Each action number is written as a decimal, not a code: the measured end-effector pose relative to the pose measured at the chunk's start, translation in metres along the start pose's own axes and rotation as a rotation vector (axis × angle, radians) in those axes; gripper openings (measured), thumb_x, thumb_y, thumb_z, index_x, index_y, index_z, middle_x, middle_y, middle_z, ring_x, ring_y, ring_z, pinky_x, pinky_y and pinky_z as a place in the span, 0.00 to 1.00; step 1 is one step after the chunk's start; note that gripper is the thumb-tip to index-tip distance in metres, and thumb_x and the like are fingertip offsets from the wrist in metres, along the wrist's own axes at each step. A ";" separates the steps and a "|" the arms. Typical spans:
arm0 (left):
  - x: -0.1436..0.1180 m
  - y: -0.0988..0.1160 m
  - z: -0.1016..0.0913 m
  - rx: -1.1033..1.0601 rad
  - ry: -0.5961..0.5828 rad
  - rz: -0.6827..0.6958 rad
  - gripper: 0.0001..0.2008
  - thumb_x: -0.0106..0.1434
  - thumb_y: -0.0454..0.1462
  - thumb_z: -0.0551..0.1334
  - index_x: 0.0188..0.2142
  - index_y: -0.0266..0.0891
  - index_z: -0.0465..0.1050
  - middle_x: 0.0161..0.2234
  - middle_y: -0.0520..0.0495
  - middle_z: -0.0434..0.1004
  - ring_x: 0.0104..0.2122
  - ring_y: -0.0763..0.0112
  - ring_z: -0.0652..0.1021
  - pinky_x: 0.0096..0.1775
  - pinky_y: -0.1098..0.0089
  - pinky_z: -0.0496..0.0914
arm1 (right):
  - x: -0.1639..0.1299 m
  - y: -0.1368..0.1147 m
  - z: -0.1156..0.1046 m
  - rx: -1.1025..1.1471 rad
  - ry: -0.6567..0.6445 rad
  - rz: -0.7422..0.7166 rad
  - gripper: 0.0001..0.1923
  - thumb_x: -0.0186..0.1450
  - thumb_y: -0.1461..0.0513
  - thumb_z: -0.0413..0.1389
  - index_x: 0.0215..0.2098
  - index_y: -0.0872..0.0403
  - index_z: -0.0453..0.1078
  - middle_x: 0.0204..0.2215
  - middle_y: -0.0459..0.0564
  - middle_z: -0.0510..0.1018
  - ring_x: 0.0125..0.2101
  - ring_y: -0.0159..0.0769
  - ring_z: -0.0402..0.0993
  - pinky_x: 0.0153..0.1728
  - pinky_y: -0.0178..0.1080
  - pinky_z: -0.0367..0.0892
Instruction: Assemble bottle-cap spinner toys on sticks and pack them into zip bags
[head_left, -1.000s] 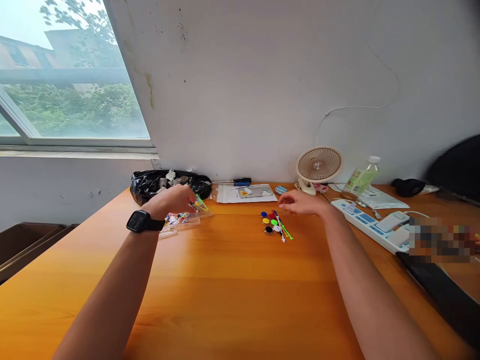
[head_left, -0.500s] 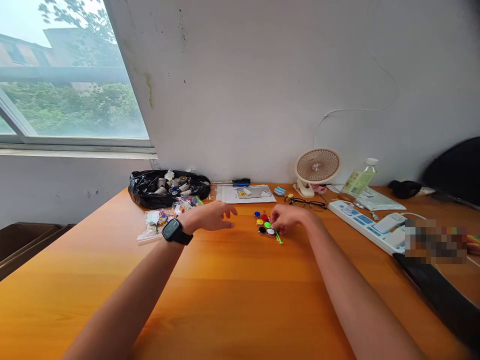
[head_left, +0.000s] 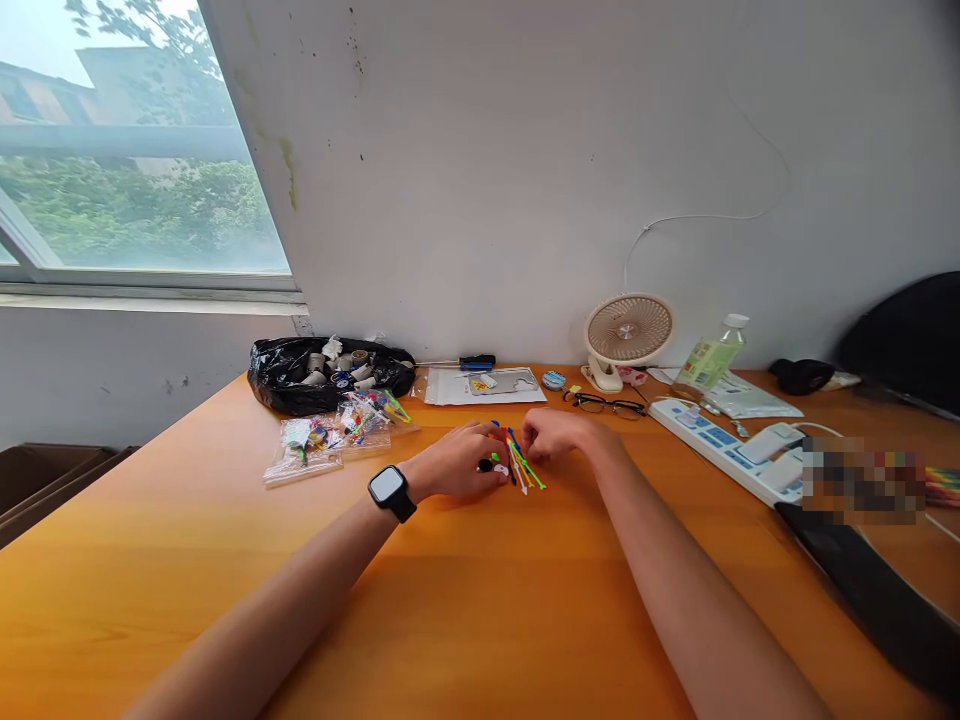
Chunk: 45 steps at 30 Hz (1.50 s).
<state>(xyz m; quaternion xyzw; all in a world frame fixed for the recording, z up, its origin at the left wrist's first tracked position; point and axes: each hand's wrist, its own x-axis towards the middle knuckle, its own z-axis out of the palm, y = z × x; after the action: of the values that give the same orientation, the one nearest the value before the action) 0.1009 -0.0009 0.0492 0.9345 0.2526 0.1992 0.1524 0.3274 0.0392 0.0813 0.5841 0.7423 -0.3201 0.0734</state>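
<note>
With both hands meeting mid-counter, the left hand (head_left: 457,465) lies palm down, fingers loosely curled, fingertips touching the small coloured discs (head_left: 491,466). The right hand (head_left: 551,437) sits just beside it, fingers bent down onto the coloured sticks (head_left: 521,465); whether it pinches one, cannot tell. The sticks lie between the two hands, long axis running from far-left to near-right, their near ends poking out below the right hand. The right hand is nearer the sticks, the left nearer the discs. Clear bags of parts (head_left: 326,440) sit well left on the counter (head_left: 480,600), glasses (head_left: 604,404) behind.
</note>
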 end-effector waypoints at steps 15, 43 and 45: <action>-0.065 0.041 0.026 -0.593 0.162 -0.315 0.13 0.67 0.48 0.66 0.42 0.42 0.72 0.38 0.48 0.79 0.35 0.69 0.77 0.39 0.69 0.72 | -0.019 -0.012 0.028 -0.072 0.210 -0.033 0.05 0.58 0.64 0.64 0.25 0.56 0.73 0.24 0.48 0.79 0.27 0.34 0.71 0.25 0.35 0.54; -0.065 0.026 0.036 -1.066 0.295 -0.391 0.23 0.60 0.49 0.74 0.48 0.36 0.81 0.47 0.40 0.84 0.44 0.59 0.83 0.48 0.65 0.76 | -0.070 -0.040 0.119 0.500 0.570 -0.604 0.06 0.76 0.56 0.48 0.42 0.48 0.61 0.37 0.48 0.69 0.37 0.39 0.67 0.41 0.42 0.67; -0.065 0.028 0.035 -1.043 0.306 -0.370 0.22 0.61 0.48 0.73 0.47 0.34 0.82 0.47 0.39 0.84 0.45 0.58 0.83 0.49 0.64 0.76 | -0.067 -0.039 0.121 0.515 0.571 -0.629 0.06 0.76 0.57 0.48 0.42 0.48 0.61 0.36 0.47 0.69 0.36 0.38 0.67 0.40 0.41 0.66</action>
<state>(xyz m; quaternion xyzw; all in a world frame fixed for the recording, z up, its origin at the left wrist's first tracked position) 0.0766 -0.0649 0.0106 0.6366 0.2996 0.4002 0.5872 0.2804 -0.0881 0.0335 0.3954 0.7699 -0.3270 -0.3795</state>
